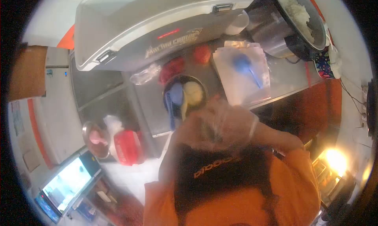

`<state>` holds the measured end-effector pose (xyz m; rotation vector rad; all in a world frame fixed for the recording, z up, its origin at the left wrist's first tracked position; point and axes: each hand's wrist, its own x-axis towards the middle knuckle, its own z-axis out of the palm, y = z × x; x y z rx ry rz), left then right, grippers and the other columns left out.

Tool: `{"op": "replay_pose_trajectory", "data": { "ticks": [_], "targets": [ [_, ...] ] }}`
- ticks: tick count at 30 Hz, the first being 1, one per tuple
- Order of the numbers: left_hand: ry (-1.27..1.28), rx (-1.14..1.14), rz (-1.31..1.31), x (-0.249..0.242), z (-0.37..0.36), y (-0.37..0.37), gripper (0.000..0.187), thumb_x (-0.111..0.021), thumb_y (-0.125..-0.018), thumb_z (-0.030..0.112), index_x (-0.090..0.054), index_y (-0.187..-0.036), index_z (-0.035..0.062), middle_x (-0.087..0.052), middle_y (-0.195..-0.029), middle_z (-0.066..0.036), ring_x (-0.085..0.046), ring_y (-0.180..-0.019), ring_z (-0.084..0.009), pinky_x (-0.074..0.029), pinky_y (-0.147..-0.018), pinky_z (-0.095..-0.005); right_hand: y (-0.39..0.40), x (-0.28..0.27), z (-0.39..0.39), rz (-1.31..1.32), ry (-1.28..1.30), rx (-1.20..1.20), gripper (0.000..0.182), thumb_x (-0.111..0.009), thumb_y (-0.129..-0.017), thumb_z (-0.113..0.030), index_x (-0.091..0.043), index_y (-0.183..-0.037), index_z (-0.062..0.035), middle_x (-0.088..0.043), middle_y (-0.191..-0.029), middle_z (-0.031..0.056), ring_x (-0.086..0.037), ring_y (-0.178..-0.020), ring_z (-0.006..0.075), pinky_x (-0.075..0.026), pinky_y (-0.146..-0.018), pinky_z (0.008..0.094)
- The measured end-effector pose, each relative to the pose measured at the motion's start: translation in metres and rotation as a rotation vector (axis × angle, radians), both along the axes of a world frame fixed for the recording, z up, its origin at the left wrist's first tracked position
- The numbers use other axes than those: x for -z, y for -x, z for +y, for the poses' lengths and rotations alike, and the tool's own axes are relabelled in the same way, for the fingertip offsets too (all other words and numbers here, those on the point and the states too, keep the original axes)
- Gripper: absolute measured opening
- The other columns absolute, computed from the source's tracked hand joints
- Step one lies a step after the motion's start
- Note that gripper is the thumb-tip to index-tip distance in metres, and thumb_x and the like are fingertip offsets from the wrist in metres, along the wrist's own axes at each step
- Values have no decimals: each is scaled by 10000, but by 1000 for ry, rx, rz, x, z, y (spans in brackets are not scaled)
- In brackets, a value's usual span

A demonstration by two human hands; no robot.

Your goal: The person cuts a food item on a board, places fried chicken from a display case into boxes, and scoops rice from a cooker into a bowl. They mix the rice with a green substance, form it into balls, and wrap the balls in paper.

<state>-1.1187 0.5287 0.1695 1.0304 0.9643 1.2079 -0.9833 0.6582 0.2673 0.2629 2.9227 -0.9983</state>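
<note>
Both of my hands are close together in front of my chest, smeared by motion and seemingly under clear plastic. My left hand point(191, 127) is on the left and my right hand point(236, 121) on the right; their fingers cannot be made out, nor what lies between them. Just beyond them stands a dark round bowl point(200, 78) with a pale yellow round item point(193, 93) and a blue spoon point(169, 104) in it. To the right, a stack of paper sheets point(232, 84) carries another blue spoon point(252, 70).
A large cooler point(130, 45) with its lid raised stands at the back. At the right is a pot of white rice point(295, 15). A red packet point(128, 147) and a metal bowl point(89, 141) sit at the left, above a lit screen point(69, 182).
</note>
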Motion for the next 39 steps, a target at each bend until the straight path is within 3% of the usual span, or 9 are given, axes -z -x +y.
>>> {"op": "replay_pose_trajectory", "data": {
  "ticks": [13,16,19,21,24,31,34,36,39],
  "targets": [
    [74,-127,126,-20,9,-3,1184,-975,-441,206,-381,-1452,45,-515,-1394,-135,-503,-1281,-259,-409,-1082,-389,-3,19,-19,234,-64,-97,536,-659,-829,-533,-602,-1141,-101,-624,-1003,172,-635,-738,362,-540,-655,450],
    [57,-194,202,-19,5,-1,1164,-973,-445,197,-392,-1442,45,-516,-1392,-136,-506,-1277,-260,-412,-1078,-387,7,2,-11,292,414,-195,422,-668,-825,-388,-605,-1156,-133,-645,-971,123,-658,-817,355,-551,-671,456],
    [46,-263,265,-19,-2,6,1144,-971,-450,189,-403,-1433,45,-518,-1390,-136,-510,-1273,-262,-415,-1075,-386,31,-50,18,-37,257,-244,435,-651,-829,-319,-588,-1204,-108,-644,-1033,139,-644,-954,351,-536,-781,465],
    [36,-305,317,-19,-8,13,1131,-970,-453,183,-410,-1426,45,-518,-1389,-137,-512,-1270,-263,-417,-1072,-385,29,-41,33,-164,-239,-18,477,-646,-839,-335,-568,-1231,-75,-623,-1111,165,-606,-1035,363,-499,-867,467],
    [30,-390,419,-19,-27,27,1112,-968,-457,174,-422,-1417,46,-520,-1387,-137,-515,-1266,-264,-420,-1068,-383,8,80,86,66,-45,359,549,-621,-859,-346,-515,-1279,-10,-558,-1264,227,-512,-1187,402,-421,-1002,476],
    [-44,-772,731,-29,-74,75,1066,-963,-467,154,-448,-1394,46,-523,-1382,-138,-523,-1257,-267,-427,-1059,-380,16,257,85,127,-434,113,496,-686,-825,-248,-549,-1255,-42,-568,-1236,184,-544,-1098,355,-440,-964,429],
    [-119,-947,730,-38,-77,85,875,-951,-502,186,-560,-1278,84,-593,-1261,-113,-533,-1220,-304,-448,-1018,-426,16,224,73,135,-229,243,486,-689,-789,-216,-570,-1229,-49,-579,-1218,168,-551,-1094,359,-457,-945,440],
    [-162,-954,768,-41,-75,91,816,-949,-511,192,-595,-1240,96,-609,-1221,-111,-541,-1200,-316,-454,-1002,-440,19,209,53,284,-433,294,451,-687,-773,-215,-601,-1190,-67,-598,-1169,159,-570,-1060,351,-475,-912,441],
    [-215,-830,882,-43,-68,97,829,-954,-501,177,-587,-1241,98,-589,-1221,-130,-551,-1177,-313,-452,-993,-435,48,158,9,137,-269,-238,292,-578,-889,-206,-616,-1124,-37,-633,-1060,174,-624,-977,357,-516,-867,451]
  ]
}}
